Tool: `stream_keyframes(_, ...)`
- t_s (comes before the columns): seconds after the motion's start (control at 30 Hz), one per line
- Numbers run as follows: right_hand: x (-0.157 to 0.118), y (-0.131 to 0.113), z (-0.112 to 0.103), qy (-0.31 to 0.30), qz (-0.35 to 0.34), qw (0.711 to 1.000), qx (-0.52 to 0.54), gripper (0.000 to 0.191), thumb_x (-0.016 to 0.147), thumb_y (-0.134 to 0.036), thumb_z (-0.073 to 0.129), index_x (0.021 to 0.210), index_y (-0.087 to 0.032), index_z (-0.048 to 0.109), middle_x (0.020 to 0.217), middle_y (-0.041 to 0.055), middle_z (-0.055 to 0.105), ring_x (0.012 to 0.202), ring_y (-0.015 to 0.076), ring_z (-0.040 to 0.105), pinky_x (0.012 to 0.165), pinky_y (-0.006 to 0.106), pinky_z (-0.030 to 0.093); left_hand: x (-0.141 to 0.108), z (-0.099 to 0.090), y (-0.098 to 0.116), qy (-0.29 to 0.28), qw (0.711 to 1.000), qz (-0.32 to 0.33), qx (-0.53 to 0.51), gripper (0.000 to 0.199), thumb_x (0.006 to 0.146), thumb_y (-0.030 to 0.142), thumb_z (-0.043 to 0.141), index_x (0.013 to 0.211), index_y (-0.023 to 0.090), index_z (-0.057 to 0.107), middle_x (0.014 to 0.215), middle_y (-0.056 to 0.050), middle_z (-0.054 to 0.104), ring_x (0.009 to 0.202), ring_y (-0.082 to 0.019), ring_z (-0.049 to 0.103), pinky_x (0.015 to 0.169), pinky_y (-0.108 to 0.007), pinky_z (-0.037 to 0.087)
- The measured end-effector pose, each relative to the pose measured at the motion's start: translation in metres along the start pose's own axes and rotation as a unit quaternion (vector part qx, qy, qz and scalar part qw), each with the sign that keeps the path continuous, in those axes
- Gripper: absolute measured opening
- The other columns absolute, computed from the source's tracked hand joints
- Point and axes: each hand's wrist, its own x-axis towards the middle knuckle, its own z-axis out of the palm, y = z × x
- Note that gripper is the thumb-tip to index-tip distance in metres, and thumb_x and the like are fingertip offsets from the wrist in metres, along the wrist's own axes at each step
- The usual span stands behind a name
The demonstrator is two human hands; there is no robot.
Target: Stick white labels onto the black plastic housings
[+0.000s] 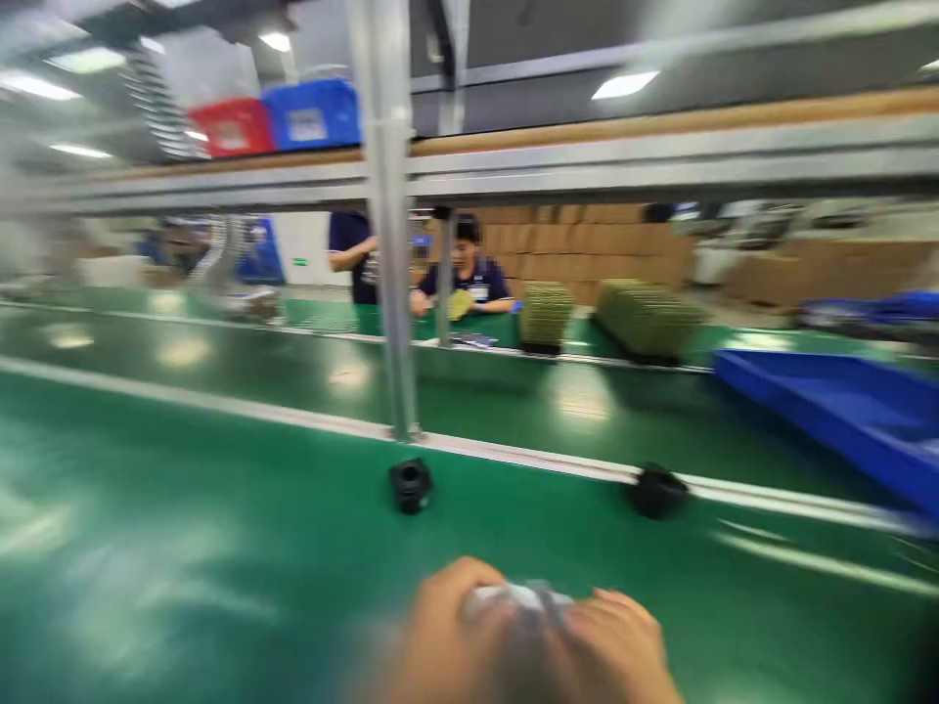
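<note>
Low in the view, my left hand (451, 636) and my right hand (620, 640) are close together, fingers closed around a small whitish, partly clear object (524, 596). Blur and the fingers hide its kind; it may be plastic, but I cannot tell. Beyond the hands, a small black part with a round opening (411, 484) stands on the green bench (220, 548). Another black part (658, 491), blurred, sits farther right by the pale edge strip. Neither hand touches these two black parts.
A metal post (392, 244) rises from the bench edge. On the right lies a blue tray (843, 401). Stacks of greenish pieces (646, 318) stand across the line, near a seated person (473, 274). Overhead runs a shelf (660, 161) with a red bin (233, 127) and a blue bin (312, 112).
</note>
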Motion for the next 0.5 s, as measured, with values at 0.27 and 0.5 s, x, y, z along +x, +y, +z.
stream_keyframes(0.27, 0.027, 0.023, -0.050, 0.172, -0.071, 0.965, -0.183, 0.042, 0.088, -0.014, 0.061, 0.123, -0.032, 0.050, 0.097, 0.0006, 0.070, 0.091, 0.0212, 0.067, 0.095, 0.047, 0.047, 0.011, -0.013, -0.026, 0.085, 0.983, 0.107, 0.124, 0.034, 0.085, 0.053, 0.055, 0.092, 0.023, 0.070, 0.098, -0.004, 0.071, 0.094, -0.023, 0.065, 0.086, -0.031, 0.052)
stream_keyframes(0.5, 0.060, 0.128, -0.090, 0.208, 0.091, 0.945, -0.235, 0.088, 0.084, -0.040, 0.067, 0.150, -0.014, 0.015, 0.142, 0.0233, 0.039, 0.127, 0.0350, 0.046, 0.103, 0.053, 0.042, 0.025, -0.008, -0.042, 0.058, 0.947, 0.210, 0.238, 0.028, 0.086, 0.042, 0.051, 0.099, 0.025, 0.070, 0.105, -0.004, 0.072, 0.099, -0.025, 0.066, 0.088, -0.037, 0.054)
